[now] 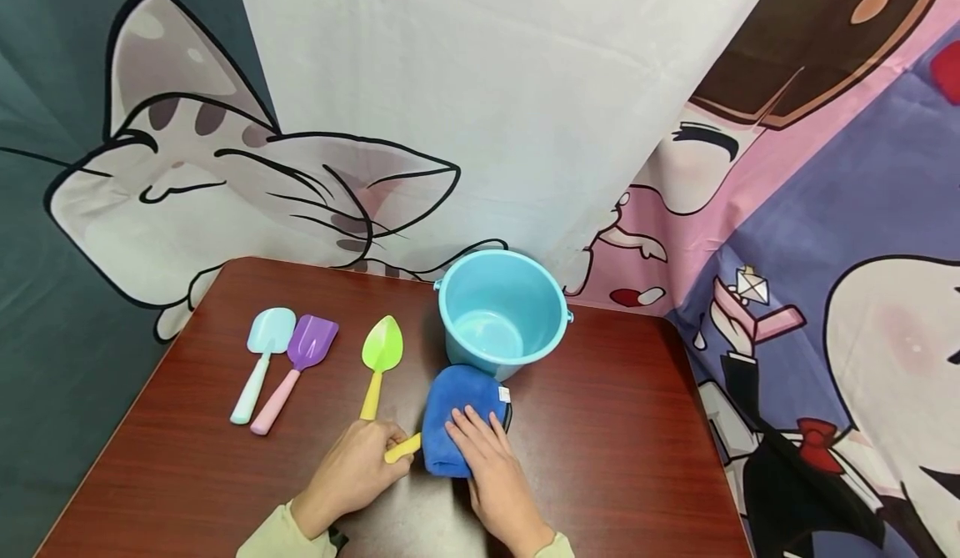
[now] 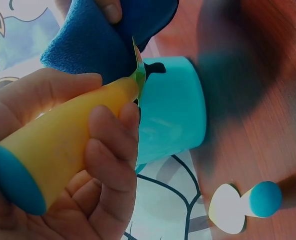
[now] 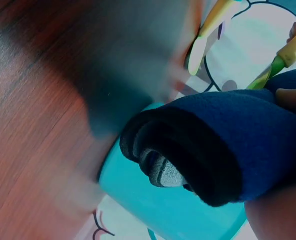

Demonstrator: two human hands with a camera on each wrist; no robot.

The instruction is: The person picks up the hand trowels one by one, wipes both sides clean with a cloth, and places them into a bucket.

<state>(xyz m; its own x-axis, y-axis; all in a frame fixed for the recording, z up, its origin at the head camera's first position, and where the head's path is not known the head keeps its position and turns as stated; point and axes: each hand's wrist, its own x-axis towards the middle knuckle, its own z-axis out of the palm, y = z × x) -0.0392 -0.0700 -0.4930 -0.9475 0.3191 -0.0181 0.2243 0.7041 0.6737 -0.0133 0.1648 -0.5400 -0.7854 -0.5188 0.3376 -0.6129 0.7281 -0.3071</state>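
Note:
My left hand point(image 1: 360, 466) grips a toy shovel by its yellow handle point(image 1: 405, 448); the blue end cap shows in the left wrist view. A bit of green shows at the shovel's neck, and most of its blade is hidden by a blue cloth point(image 1: 461, 399). My right hand point(image 1: 495, 475) holds this cloth, its fingers lying over the top. In the right wrist view the cloth is folded over, with a dark edge and a pale label. The cloth overlaps the front of a light blue bucket point(image 1: 502, 283) in the head view.
Left of the bucket lies a shovel with a green blade point(image 1: 382, 345) and yellow handle. Farther left are a light blue shovel point(image 1: 272, 330) and a purple shovel point(image 1: 312, 341) with a pink handle. A printed curtain point(image 1: 525, 108) hangs behind the brown table point(image 1: 630, 449).

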